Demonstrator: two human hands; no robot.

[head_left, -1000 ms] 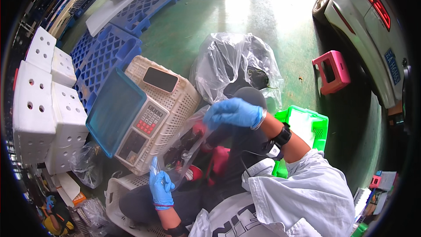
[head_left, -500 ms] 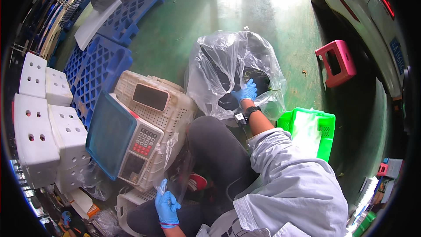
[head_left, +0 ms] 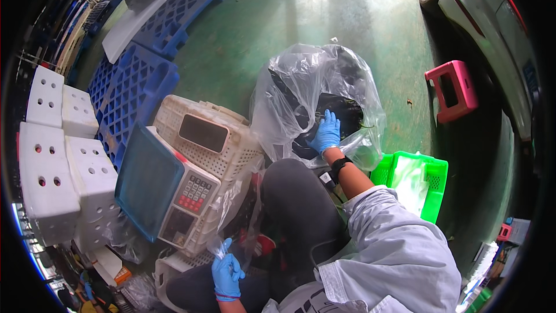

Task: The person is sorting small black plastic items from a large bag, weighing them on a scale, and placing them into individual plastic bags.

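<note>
My right hand (head_left: 326, 133), in a blue glove, reaches into the mouth of a large clear plastic bag (head_left: 292, 90) on the floor. Its fingers are stretched out, resting against black plastic (head_left: 341, 104) inside; a few thin green strands show at that plastic's right side. What lies beneath the black plastic is hidden. Down by my lap, my left hand (head_left: 227, 275), also gloved in blue, pinches a small clear plastic bag (head_left: 219, 249) that stands up from its fingers. A digital scale (head_left: 194, 191) with a blue tray (head_left: 146, 182) sits on an upturned whitish crate (head_left: 231, 159) at my left.
A bright green basket (head_left: 438, 179) with clear plastic in it stands by my right elbow. Farther right are a pink stool (head_left: 460, 90) and a parked car (head_left: 486, 29). White foam boxes (head_left: 49, 179) are stacked at far left, near blue pallets (head_left: 136, 75).
My right hand has shifted slightly within the bag, its fingers now straighter over the black plastic. The left hand keeps its pinch. The whole view has moved a little.
</note>
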